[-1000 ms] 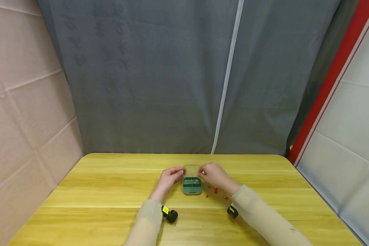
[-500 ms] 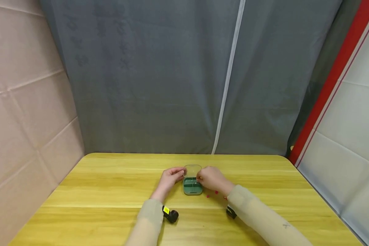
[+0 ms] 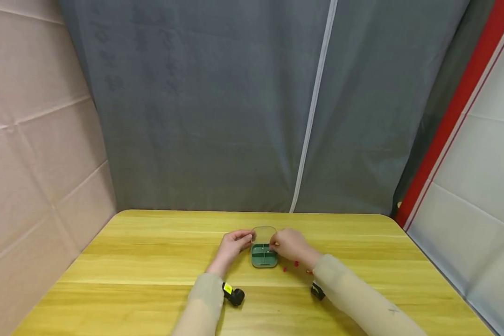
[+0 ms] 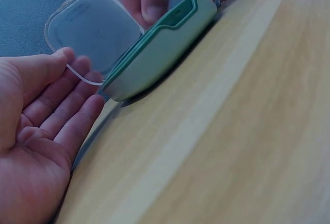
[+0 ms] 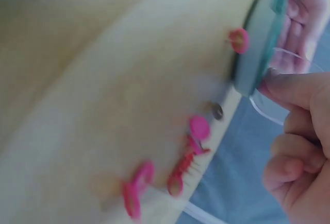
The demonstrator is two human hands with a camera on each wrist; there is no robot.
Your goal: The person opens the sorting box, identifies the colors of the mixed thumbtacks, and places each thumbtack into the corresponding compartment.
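A small green compartment box (image 3: 263,256) lies on the yellow wooden table (image 3: 151,261), its clear lid (image 3: 263,234) standing up at the far side. My left hand (image 3: 245,238) is at the box's left. In the left wrist view its palm is open (image 4: 77,74) and its straight fingers touch the clear lid's (image 4: 93,28) edge beside the box (image 4: 160,49). My right hand (image 3: 275,245) hovers over the box's right side with curled fingers (image 4: 149,0) pointing down into it. Whether they pinch anything is hidden. Several pink pushpins (image 3: 296,264) lie just right of the box.
In the right wrist view pink pins (image 5: 198,128) lie scattered by the box (image 5: 258,38), one (image 5: 240,39) right against its side. Black wrist cameras (image 3: 234,295) sit on both sleeves. A grey curtain (image 3: 252,116) hangs behind the table.
My right hand has moved from the lid's right edge down and left, over the open box. The left hand has stayed at the lid.
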